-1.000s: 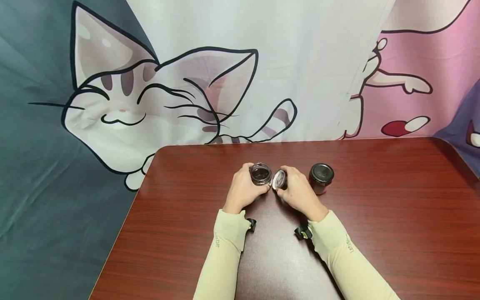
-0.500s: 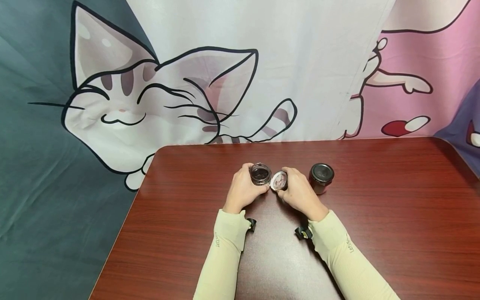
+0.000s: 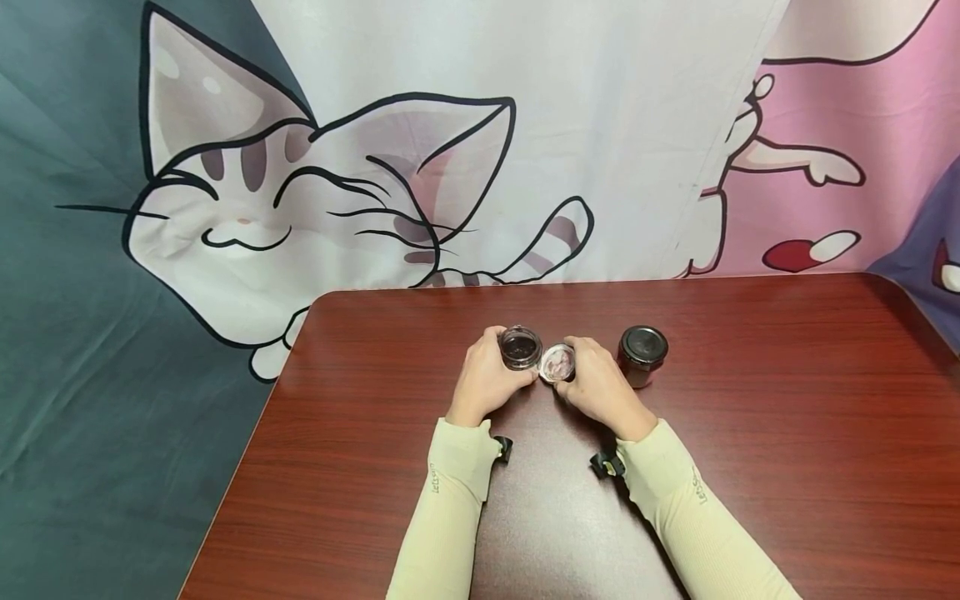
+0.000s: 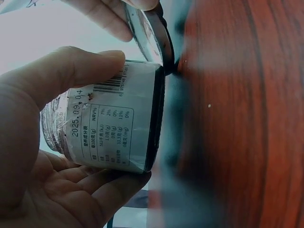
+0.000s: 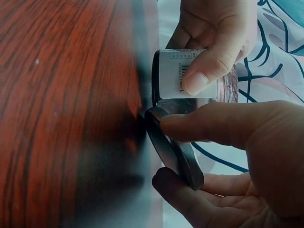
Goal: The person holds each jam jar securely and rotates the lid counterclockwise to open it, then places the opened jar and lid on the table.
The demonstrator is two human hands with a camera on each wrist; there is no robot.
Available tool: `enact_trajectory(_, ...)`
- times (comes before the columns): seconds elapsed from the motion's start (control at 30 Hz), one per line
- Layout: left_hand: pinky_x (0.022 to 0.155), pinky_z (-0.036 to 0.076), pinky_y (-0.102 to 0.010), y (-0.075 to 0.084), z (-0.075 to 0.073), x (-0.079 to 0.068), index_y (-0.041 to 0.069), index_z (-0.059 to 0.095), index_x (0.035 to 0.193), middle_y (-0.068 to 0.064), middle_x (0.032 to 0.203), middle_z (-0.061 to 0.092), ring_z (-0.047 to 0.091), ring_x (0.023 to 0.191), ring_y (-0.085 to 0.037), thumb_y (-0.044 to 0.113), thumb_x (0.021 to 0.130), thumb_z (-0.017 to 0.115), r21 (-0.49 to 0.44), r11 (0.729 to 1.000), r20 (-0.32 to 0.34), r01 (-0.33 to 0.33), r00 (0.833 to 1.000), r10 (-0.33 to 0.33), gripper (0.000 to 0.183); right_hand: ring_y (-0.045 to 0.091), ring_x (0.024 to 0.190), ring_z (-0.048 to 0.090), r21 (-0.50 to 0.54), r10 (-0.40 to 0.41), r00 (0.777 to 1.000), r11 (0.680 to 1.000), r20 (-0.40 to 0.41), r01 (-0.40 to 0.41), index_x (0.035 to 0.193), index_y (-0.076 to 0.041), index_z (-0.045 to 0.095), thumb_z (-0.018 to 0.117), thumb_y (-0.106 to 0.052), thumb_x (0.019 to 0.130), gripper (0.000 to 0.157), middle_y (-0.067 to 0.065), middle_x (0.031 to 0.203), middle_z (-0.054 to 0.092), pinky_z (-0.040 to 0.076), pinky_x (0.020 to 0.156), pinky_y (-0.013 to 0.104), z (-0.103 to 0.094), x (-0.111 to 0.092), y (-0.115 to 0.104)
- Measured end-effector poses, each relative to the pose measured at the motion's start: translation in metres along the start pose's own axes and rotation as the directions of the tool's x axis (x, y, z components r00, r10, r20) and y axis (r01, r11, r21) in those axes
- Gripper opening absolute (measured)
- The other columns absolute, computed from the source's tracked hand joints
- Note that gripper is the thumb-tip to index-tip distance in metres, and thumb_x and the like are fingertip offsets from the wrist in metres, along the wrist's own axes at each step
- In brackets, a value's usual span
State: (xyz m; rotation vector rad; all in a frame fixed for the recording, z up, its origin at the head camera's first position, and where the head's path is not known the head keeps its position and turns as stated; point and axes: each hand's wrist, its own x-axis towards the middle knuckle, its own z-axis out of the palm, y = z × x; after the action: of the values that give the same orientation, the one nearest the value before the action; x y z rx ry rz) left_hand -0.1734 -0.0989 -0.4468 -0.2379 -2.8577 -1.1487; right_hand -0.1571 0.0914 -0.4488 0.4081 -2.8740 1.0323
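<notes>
My left hand (image 3: 483,379) grips an open glass jar (image 3: 521,347) standing on the table, dark inside. Its printed white label (image 4: 114,123) with a barcode shows in the left wrist view, thumb across it. Just right of the jar, my right hand (image 3: 600,385) pinches a black lid (image 5: 173,149) between thumb and fingers. The lid's pale, stained inner side faces mostly upward in the head view. It tilts, with its lower edge close to the table and to the jar's base; whether it touches either, I cannot tell.
A second jar (image 3: 642,357), dark with a black lid on, stands just right of my right hand. The reddish-brown wooden table (image 3: 787,433) reaches back to a curtain (image 3: 600,125) printed with cartoon cats.
The lid in my right hand has tipped from steep to flatter, its inner side turning upward, and come slightly nearer the jar. My left hand and both jars stay in place.
</notes>
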Motion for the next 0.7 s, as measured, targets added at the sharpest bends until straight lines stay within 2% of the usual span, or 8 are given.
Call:
enact_trajectory(0.23,0.089,0.052,-0.041,-0.0009,0.0,0.0,0.001,0.053,0.127,-0.015,0.111,0.068,0.066,0.102,-0.028,0.022,0.067,0.087,-0.001,1.0,-0.005,0.006,1.0,-0.006,0.072,0.042,0.116,0.058,0.001,-0.014,1.0,1.0,0.004,0.014,0.128,0.017,0.054,0.079,-0.003,0.071,0.065,0.032,0.123,0.06,0.047,0.098,0.052,0.0011,0.0001,0.0015)
enact_trajectory(0.7,0.089,0.052,-0.041,-0.0013,-0.0016,0.0001,0.002,0.054,0.126,-0.013,0.11,0.068,0.066,0.102,-0.028,0.024,0.067,0.088,-0.004,1.0,-0.016,0.0,1.0,0.0,0.071,0.041,0.113,0.059,-0.042,0.039,0.998,0.998,0.051,-0.036,0.129,0.016,0.053,0.079,-0.007,0.074,0.065,0.03,0.123,0.058,0.048,0.095,0.052,0.0024,-0.0013,0.0032)
